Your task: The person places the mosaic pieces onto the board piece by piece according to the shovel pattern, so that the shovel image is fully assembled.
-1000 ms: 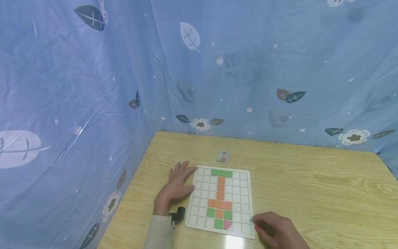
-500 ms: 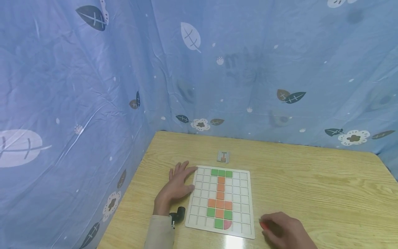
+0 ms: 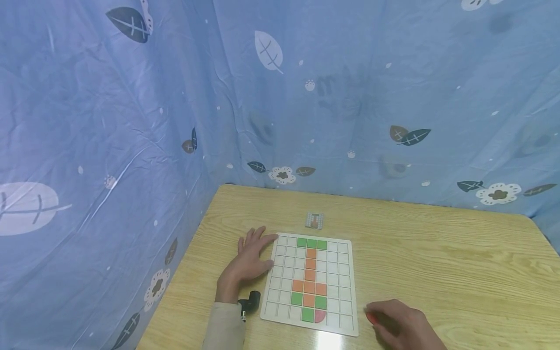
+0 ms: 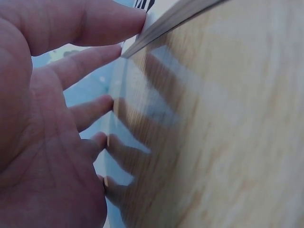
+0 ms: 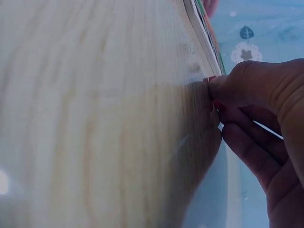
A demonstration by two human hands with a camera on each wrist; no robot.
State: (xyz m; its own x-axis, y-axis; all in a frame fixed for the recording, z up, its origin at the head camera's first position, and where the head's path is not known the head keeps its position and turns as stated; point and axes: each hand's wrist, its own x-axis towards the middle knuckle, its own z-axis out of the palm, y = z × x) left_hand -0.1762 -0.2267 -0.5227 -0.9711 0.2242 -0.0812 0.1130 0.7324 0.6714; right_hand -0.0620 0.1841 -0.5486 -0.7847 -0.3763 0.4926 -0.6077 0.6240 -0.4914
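Note:
A white grid board (image 3: 280, 282) lies flat on the table. Orange square tiles (image 3: 309, 287) and green square tiles (image 3: 308, 315) sit in its middle columns, and a pink rounded tile (image 3: 320, 316) lies in the bottom row. My left hand (image 3: 246, 262) touches the board's left edge with thumb and forefinger, the fingers spread. To the right of the board, my right hand (image 3: 400, 321) pinches a small red tile (image 3: 371, 318) low over the table. In the right wrist view, thumb and fingers cover most of the red tile (image 5: 218, 105).
Beyond the board lies a small card (image 3: 314, 220) with a printed pattern. A black device (image 3: 251, 301) is at my left wrist. The wooden table (image 3: 437, 262) extends to the right. Blue leaf-patterned cloth (image 3: 332, 116) hangs behind and on the left.
My right hand has shifted a little to the right, off the board's lower right edge, with the red tile in its fingers. Board and left hand have stayed put.

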